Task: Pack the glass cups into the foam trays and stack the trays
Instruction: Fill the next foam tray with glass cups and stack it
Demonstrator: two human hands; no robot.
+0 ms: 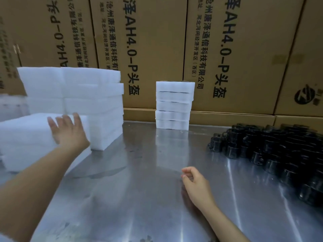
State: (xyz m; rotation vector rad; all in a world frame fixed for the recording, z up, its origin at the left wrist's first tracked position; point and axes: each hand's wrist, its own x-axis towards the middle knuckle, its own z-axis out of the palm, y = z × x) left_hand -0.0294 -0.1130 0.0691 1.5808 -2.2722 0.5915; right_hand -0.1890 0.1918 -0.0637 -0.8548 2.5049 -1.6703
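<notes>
White foam trays lie in a low pile [26,144] at the left, with a taller pile [90,95] behind it. My left hand [68,131] reaches over the low pile, fingers spread and straight, at its top right edge. A narrow stack of several foam trays [173,105] stands at the back of the table. Many dark glass cups [279,154] with handles are crowded together on the right. My right hand [194,180] hovers just above the table, fingers loosely curled, holding nothing.
The work surface is a shiny metal table [139,189]. Large printed cardboard boxes [236,49] form a wall along the back edge. A blurred white edge [7,238] shows at the bottom left corner.
</notes>
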